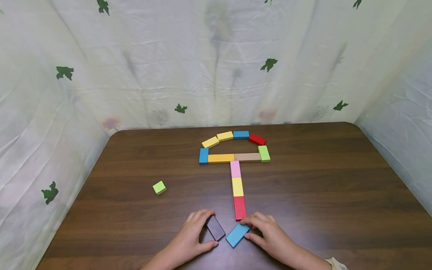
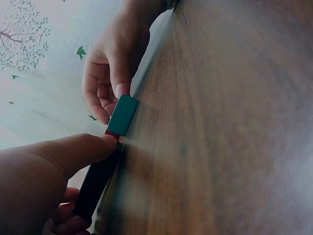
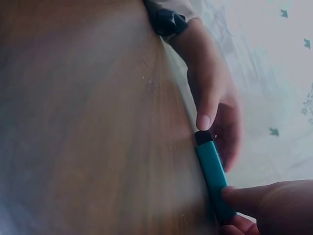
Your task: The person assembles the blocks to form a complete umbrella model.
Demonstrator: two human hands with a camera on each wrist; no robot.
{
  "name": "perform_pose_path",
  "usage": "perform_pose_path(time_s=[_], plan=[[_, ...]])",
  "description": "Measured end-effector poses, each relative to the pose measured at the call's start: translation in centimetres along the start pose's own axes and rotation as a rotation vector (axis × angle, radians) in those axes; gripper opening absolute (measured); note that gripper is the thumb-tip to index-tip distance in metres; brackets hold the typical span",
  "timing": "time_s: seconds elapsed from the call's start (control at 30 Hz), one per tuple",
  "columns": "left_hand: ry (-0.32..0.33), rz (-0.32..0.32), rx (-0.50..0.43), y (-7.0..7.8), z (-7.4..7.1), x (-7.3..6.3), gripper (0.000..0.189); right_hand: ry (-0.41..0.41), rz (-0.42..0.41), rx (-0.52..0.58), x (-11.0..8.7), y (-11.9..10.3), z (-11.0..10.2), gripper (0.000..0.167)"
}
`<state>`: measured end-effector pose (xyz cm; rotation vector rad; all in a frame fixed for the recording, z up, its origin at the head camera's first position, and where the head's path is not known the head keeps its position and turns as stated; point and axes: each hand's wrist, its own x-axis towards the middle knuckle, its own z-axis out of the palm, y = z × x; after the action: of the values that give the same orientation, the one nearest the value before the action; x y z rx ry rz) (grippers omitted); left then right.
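My left hand (image 1: 192,236) grips a dark purple-grey block (image 1: 216,228) by its ends, thumb at the near end and fingers at the far one. The right hand (image 1: 271,234) pinches a light blue block (image 1: 237,235) between thumb and fingers. Both blocks lie slanted near the table's front, their near ends close together. Just beyond the blue block is the red block (image 1: 240,208) ending a straight column, with a yellow block (image 1: 237,186) and a pink block (image 1: 235,169) above it. In the left wrist view the blue block (image 2: 123,115) looks teal.
At the column's top, an orange block (image 1: 221,159) and a tan block (image 1: 247,157) form a bar. Several coloured blocks arch over it, including a blue one (image 1: 241,135) and a red one (image 1: 257,139). A small green block (image 1: 159,188) lies apart on the left of the wooden table (image 1: 324,195).
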<state>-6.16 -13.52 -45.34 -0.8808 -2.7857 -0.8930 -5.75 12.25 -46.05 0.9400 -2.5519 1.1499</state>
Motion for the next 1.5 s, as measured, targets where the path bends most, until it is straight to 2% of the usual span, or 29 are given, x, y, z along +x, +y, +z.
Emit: perform_pose_path(time_s=[0.2, 0.83, 1.07, 1.3, 1.5], plan=[[-0.01, -0.005, 0.004, -0.1, 0.1, 0.0, 0.069, 0.003, 0.039, -0.02, 0.1, 0.0, 0.2, 0.029], [-0.043, -0.066, -0.01, -0.2, 0.0, 0.1, 0.068, 0.052, 0.019, -0.119, 0.4, -0.2, 0.6, 0.029], [-0.023, -0.058, -0.009, -0.3, 0.1, 0.1, 0.068, 0.023, 0.086, -0.094, 0.6, -0.4, 0.2, 0.04], [-0.004, -0.039, -0.005, -0.5, 0.2, 0.2, 0.069, -0.03, 0.08, -0.063, 1.0, 0.0, 0.1, 0.049], [-0.022, -0.067, -0.023, -0.5, 0.1, 0.3, 0.07, -0.073, 0.091, -0.041, 1.1, 0.2, 0.2, 0.05]])
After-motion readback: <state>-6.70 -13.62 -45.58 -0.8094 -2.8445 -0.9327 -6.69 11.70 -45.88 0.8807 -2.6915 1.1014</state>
